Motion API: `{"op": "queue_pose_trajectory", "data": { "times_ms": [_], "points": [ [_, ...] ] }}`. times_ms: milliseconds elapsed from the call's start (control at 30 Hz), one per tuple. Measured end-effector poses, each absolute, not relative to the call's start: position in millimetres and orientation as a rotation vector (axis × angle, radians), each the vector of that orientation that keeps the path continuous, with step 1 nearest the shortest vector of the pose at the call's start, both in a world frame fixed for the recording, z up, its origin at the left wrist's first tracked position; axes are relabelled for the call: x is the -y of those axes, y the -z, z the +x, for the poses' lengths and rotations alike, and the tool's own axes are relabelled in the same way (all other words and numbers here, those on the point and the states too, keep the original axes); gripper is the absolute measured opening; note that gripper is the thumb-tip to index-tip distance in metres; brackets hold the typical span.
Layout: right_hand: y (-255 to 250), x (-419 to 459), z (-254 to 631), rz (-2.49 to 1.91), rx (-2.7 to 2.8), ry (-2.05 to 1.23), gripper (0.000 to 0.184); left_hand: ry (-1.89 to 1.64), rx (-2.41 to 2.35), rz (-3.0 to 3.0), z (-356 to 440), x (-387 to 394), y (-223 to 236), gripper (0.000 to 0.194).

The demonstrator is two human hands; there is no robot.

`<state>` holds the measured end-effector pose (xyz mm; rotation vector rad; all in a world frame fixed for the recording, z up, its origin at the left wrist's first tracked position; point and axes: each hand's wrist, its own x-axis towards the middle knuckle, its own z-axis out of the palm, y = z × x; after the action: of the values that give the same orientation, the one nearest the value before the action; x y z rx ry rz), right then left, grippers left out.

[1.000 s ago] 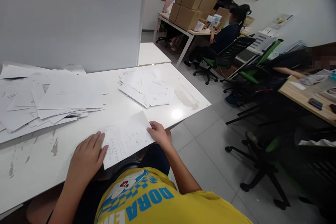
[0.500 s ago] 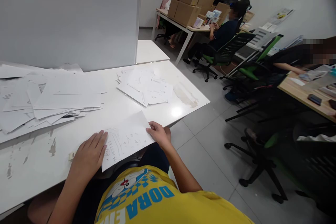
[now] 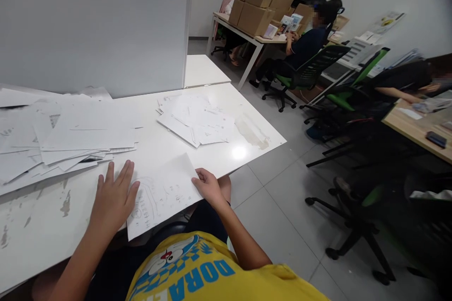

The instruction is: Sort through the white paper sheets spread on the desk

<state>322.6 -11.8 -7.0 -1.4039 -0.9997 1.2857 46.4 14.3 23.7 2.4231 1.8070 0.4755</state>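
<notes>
A white sheet with pencil drawing and writing point(image 3: 162, 194) lies at the near edge of the white table point(image 3: 219, 160), partly overhanging it. My left hand point(image 3: 113, 197) rests flat on the sheet's left edge, fingers spread. The sheet's right edge is pinched by my right hand point(image 3: 208, 187). A broad heap of white papers point(image 3: 67, 131) lies to the left, a smaller pile of sheets point(image 3: 196, 120) further back on the right.
A grey partition point(image 3: 95, 23) stands behind the table. A person in dark clothes point(image 3: 303, 44) sits at a far desk with cardboard boxes point(image 3: 261, 4). Green-and-black office chairs point(image 3: 353, 89) stand at right. Another person leans on a wooden desk point(image 3: 416, 127).
My left hand slid up and left along the sheet and spread its fingers. The sheet shifted a little left with my right hand still on it.
</notes>
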Motion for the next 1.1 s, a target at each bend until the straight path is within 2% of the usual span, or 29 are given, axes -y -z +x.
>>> {"op": "queue_pose_trajectory", "data": {
  "times_ms": [167,300,467,633,733,800,900,1000,1100],
  "points": [
    [9.2,8.0,325.8,-1.440,1.042,-1.304,0.021,-0.219,-1.813,2.199,50.9,-30.7,-5.9,0.067],
    [8.6,4.7,326.8,-1.419,1.089,-1.311,0.020,-0.231,-1.842,2.257,54.1,-31.2,4.2,0.068],
    [-1.3,-7.7,335.3,-1.346,1.224,-1.293,0.017,-0.578,-1.917,2.331,58.0,-22.8,-3.6,0.067],
    [-26.9,-48.2,343.7,-1.326,1.067,-1.158,0.024,-1.250,-1.724,2.508,53.4,-5.2,-23.2,0.042],
    [-39.4,-91.2,324.9,-1.229,0.960,-1.100,0.024,-1.571,-1.614,2.543,47.5,5.8,-29.5,0.035],
    [-42.1,-123.4,300.4,-1.265,0.972,-1.127,0.022,-1.647,-1.638,2.529,40.6,12.8,-26.8,0.035],
    [-41.5,-164.9,252.7,-1.389,1.056,-1.163,0.022,-1.565,-1.739,2.592,25.2,23.2,-14.0,0.034],
    [-41.7,-189.0,200.6,-1.402,1.143,-1.167,0.029,-1.461,-1.795,2.590,10.7,32.2,0.0,0.033],
    [-45.3,-197.6,154.3,-1.428,1.292,-1.131,0.037,-1.552,-1.793,2.443,5.0,36.9,7.9,0.036]
  ]
}}
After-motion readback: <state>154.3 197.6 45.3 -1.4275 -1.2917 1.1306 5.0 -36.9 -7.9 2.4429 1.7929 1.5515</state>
